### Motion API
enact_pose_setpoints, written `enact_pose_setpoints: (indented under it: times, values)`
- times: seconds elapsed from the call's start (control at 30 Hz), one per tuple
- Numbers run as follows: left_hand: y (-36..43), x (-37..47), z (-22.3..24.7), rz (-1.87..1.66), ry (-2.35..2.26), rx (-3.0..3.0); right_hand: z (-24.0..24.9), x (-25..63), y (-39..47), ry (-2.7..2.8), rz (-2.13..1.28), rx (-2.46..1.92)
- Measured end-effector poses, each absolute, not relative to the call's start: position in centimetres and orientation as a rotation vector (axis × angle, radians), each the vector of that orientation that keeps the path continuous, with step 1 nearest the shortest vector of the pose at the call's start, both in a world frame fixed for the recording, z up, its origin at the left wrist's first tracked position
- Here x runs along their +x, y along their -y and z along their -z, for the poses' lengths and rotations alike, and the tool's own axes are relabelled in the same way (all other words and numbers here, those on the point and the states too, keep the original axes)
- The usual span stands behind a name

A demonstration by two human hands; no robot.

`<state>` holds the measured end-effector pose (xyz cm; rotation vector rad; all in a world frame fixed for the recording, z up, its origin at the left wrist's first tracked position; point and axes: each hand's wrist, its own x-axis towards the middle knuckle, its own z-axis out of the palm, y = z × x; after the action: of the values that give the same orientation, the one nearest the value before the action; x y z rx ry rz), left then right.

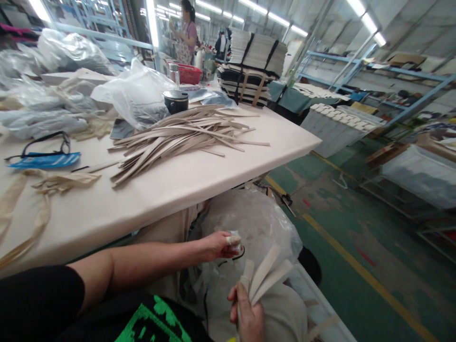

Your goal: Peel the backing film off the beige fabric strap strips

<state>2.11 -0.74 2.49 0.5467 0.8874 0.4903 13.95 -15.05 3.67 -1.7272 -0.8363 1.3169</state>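
Observation:
My right hand (249, 316) is closed around a few flat beige fabric strips (263, 273), which fan out upward above the thumb. My left hand (217, 245) is held out over a large clear plastic bag (256, 213), its fingers curled together. A whitish wrapping (233, 241) shows at those fingertips; whether something is pinched there I cannot make out. On the table (171, 190) in front of me lies a loose heap of similar beige strips (181, 135), apart from both hands.
Glasses (44, 145) rest over a blue packet (44, 160) at the table's left. Behind the heap are a dark mug (176, 102) and a white plastic bag (137, 95). Strapped fabric stacks (254, 61) stand at the far end. A person (187, 35) stands in the background.

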Motion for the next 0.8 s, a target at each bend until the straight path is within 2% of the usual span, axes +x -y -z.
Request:
enact_pose_setpoints:
  times: [0.33, 0.8]
  values:
    - [1.5, 2.3, -2.8, -0.478, -0.841, 0.555, -2.3, 13.2, 14.1, 1.008, -1.308, -1.912]
    - [2.4, 2.5, -2.3, -0.358, -0.837, 0.719, -2.6, 13.7, 13.3, 0.969, -1.287, -1.871]
